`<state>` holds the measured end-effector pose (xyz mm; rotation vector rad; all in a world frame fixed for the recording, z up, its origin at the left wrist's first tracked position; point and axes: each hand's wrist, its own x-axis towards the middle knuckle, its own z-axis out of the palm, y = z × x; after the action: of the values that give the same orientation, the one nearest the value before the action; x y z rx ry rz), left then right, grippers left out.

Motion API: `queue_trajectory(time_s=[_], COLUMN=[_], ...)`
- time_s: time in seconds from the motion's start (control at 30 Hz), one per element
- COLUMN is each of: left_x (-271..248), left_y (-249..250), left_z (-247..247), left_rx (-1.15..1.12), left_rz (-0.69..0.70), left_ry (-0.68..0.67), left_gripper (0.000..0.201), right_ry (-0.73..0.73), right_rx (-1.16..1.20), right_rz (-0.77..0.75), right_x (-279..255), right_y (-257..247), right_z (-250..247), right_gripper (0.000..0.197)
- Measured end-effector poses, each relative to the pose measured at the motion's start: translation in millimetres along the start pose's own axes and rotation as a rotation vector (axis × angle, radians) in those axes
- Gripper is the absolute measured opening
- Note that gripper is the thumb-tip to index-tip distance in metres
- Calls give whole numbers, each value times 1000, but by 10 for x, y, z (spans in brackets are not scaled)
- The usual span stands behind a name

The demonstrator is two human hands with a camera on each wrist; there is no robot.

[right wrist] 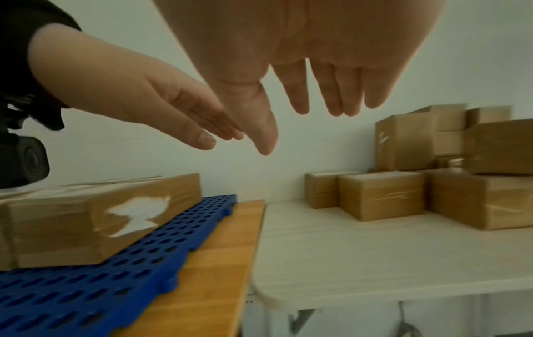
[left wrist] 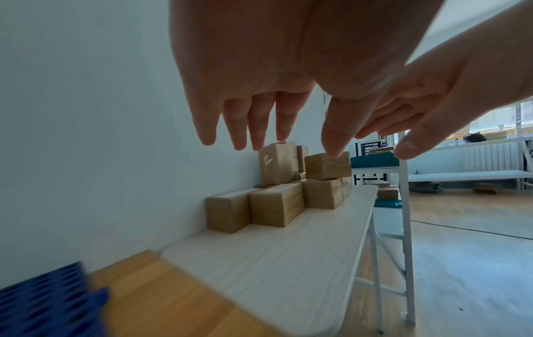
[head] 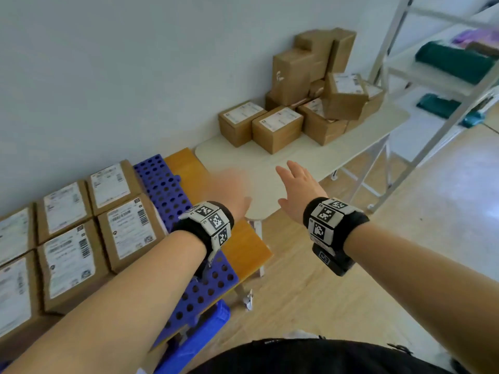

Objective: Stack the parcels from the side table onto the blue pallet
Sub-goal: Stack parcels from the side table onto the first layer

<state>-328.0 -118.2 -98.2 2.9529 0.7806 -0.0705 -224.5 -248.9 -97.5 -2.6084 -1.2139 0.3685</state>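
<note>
Both hands hang in the air over the near end of the side table (head: 310,157), holding nothing. The left hand (head: 229,190) is blurred in the head view, but its wrist camera shows straight fingers (left wrist: 259,127) slightly spread; the right hand (head: 299,184) also has its fingers (right wrist: 300,95) straight and a little apart. The remaining parcels (head: 278,129) are piled at the table's far end against the wall, well apart from the hands, with bare tabletop between. The blue pallet (head: 167,190) lies to the left on an orange board (head: 243,252), carrying labelled boxes (head: 127,230) in rows, with a bare strip along its right edge. A white shelf frame (head: 442,85) stands past the table's far end.
</note>
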Motion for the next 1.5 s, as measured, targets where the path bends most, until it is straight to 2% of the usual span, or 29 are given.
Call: queue_trajectory(time_s=[0.2, 0.37, 0.47, 0.7, 0.93, 1.13, 1.33, 1.5], left_x=[711, 1350, 1780, 2983, 3856, 4080, 3955, 3598], left_y=[931, 1390, 1549, 1714, 1857, 1965, 2046, 2087], left_z=[-132, -242, -248, -151, 27, 137, 63, -78], left_rx=[-54, -68, -71, -124, -189, -267, -264, -254], left_rz=[76, 139, 177, 192, 163, 152, 115, 59], left_ry=[24, 29, 26, 26, -93, -161, -83, -6], left_gripper=[56, 55, 57, 66, 87, 85, 77, 75], right_ry=[34, 78, 97, 122, 89, 48, 59, 100], right_rx=[-4, 16, 38, 26, 119, 171, 167, 176], right_rz=[88, 170, 219, 294, 432, 420, 373, 277], right_x=[229, 538, 829, 1811, 2615, 2842, 2739, 2411], right_y=[929, 1448, 1710, 2245, 2623, 2729, 2697, 2596], right_z=[-493, -770, -883, -1099, -1076, -1006, -1088, -1184], right_gripper=[71, 68, 63, 67, 79, 81, 77, 75])
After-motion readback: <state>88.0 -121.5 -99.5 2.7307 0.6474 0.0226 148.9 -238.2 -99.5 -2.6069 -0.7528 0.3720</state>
